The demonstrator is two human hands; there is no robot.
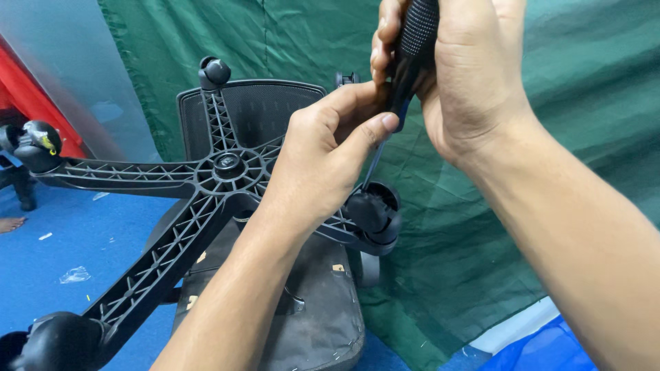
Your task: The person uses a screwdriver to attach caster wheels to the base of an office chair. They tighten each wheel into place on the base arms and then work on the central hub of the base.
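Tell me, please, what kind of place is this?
Probably a makeshift repair or assembly area: an upturned office chair lies on a blue floor, with a green cloth hung behind it.

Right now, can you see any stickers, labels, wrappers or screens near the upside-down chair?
Small labels: stuck on the underside of the black chair seat, below the star base; little yellowish rectangles, too small to make out.
Clear plastic wrapper: lying on the blue floor at the left; crumpled, see-through.
No screens or signs.
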